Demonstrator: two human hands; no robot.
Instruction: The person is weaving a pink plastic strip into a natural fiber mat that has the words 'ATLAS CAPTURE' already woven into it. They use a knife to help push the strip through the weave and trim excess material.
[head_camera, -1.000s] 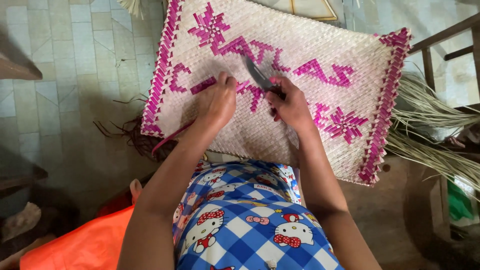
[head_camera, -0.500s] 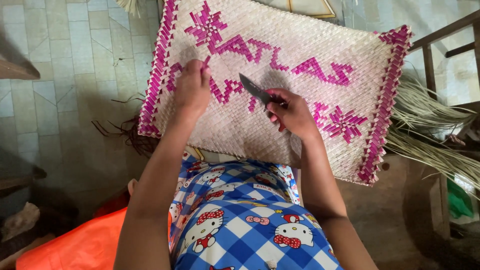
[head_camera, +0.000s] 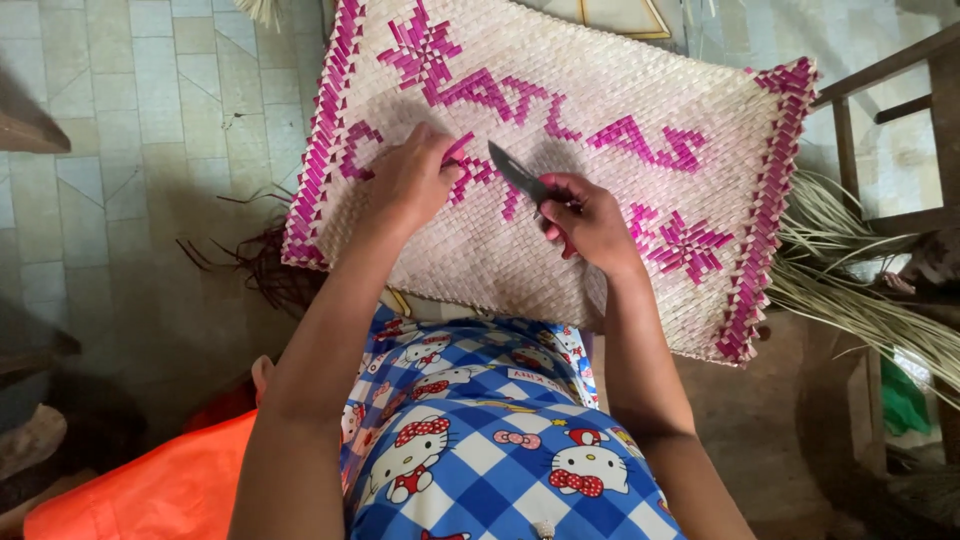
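Right hand (head_camera: 590, 222) clamped on knife (head_camera: 517, 171); left hand (head_camera: 412, 180) pinching pink strip on woven mat (head_camera: 600, 90); loose straw (head_camera: 860, 290) nearby.

mat (head_camera: 620, 250) top edge: cut off by the frame at 12 o'clock; its near edge is hidden behind the lap
knife (head_camera: 518, 172) handle: buried in the right hand (head_camera: 590, 220)
left hand (head_camera: 415, 180) fingertips: curled under, unseen
chair (head_camera: 890, 130) at 3 o'clock: cropped
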